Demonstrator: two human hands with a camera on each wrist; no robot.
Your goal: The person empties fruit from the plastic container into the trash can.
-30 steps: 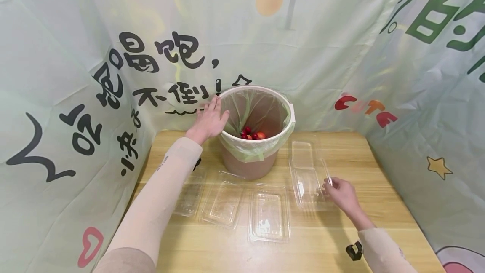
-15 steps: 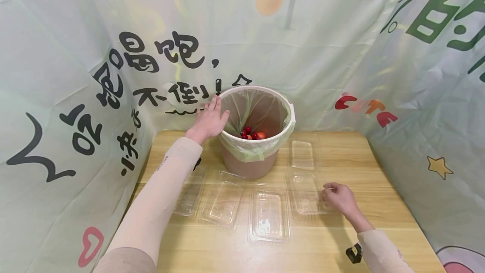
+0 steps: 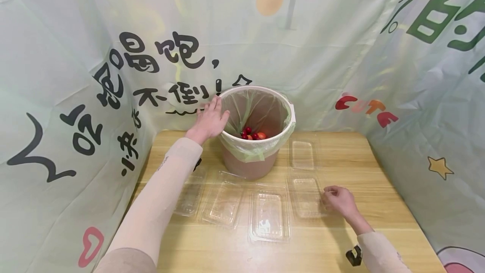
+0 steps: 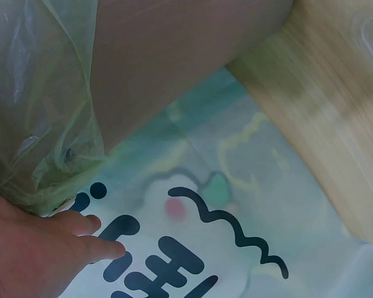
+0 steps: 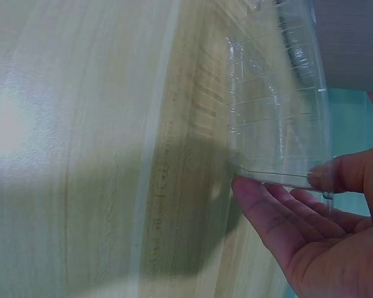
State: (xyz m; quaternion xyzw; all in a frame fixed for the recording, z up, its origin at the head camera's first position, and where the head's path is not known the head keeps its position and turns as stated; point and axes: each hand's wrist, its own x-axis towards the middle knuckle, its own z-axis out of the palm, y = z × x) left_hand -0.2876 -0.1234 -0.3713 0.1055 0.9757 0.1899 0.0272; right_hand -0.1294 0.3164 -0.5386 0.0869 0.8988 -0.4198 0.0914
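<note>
My left hand [image 3: 210,117] lies on the left rim of a brownish waste bin [image 3: 248,167], fingers extended. In the left wrist view that hand [image 4: 37,254] touches the bin's translucent green liner [image 4: 43,136]. Small red and orange fruits [image 3: 260,136] sit inside the bin. To the bin's right, my right hand [image 3: 340,199] pinches the right edge of a clear plastic container [image 3: 306,197]. The right wrist view has the thumb on one side of the container [image 5: 273,118] and the fingers on the other. Seen there, the container is tilted up from the table.
Several more clear containers lie on the wooden table [image 3: 223,256], one of them [image 3: 269,216] in front of the bin and another [image 3: 223,203] further left. A printed cloth [image 3: 322,54] stands behind and at both sides.
My right hand has moved slightly down, and the near part of the container it holds has shifted and changed its tilt. The left hand has stayed on the bin's rim.
</note>
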